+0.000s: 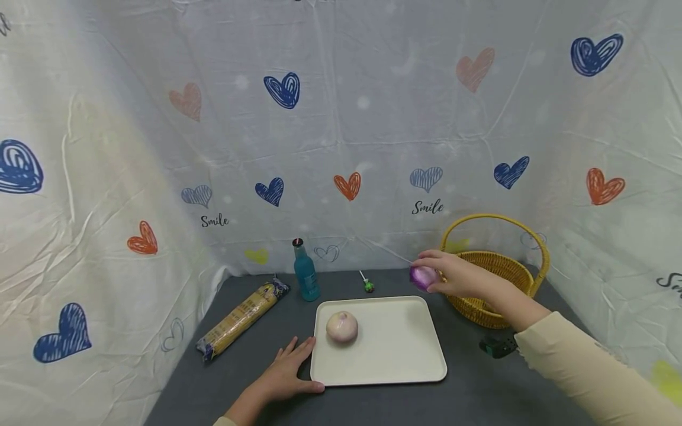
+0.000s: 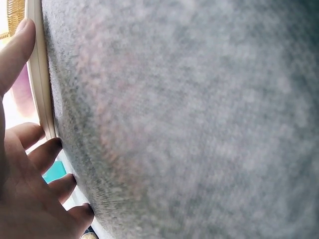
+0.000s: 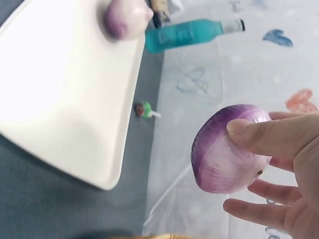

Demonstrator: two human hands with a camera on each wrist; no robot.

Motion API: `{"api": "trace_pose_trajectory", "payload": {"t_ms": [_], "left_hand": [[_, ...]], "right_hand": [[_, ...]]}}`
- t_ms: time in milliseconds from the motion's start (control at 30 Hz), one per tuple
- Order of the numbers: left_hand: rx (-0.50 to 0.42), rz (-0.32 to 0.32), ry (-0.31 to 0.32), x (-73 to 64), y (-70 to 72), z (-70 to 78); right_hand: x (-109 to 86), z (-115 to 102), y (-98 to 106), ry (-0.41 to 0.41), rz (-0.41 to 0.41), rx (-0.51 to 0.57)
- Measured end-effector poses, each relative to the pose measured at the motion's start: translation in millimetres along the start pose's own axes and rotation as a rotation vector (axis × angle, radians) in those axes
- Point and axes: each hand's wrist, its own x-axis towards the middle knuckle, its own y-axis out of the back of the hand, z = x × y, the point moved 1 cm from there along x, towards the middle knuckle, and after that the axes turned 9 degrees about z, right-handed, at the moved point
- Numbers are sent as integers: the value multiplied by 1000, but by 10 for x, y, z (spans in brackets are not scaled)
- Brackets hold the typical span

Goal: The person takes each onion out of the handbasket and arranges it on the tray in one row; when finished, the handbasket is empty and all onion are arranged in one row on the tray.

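"Where is the red onion (image 3: pixel 227 154) being held?"

"In the right hand (image 1: pixel 453 275). It is pinched between thumb and fingers, with the thumb laid across its paler side. It is seen past the far right corner of the white tray (image 1: pixel 394 343), and the wicker basket (image 1: pixel 476 310) is found just to the right, partly covered by the forearm."

"And its long axis?"

"That cannot be told with confidence; a rounded, nearly even shape is shown."

"Which hand is nearer to the tray?"

"The left hand (image 1: pixel 288 370). Its fingers are spread along the left rim, the thumb is set by the near corner, and nothing is grasped. The pale onion (image 1: pixel 342 327) is seated on the tray toward that side, so the right half is left bare, and that half is the part nearer to the held onion."

"What of the surface and the room?"

"A dark grey tabletop (image 1: pixel 394 408) is backed by a heart-printed curtain (image 1: pixel 373 118). Beyond the tray a lollipop (image 1: pixel 369 286) and a blue bottle (image 1: pixel 306 275) are seen; at the left a long pasta packet (image 1: pixel 242 319) is laid diagonally."
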Motion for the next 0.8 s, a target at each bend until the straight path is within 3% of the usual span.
{"api": "trace_pose_trajectory", "payload": {"t_ms": [600, 800], "left_hand": [[6, -18, 27, 8, -1, -26], [6, -17, 26, 15, -7, -35]], "right_hand": [[123, -323, -505, 117, -47, 63], [130, -387, -690, 100, -86, 112]]}}
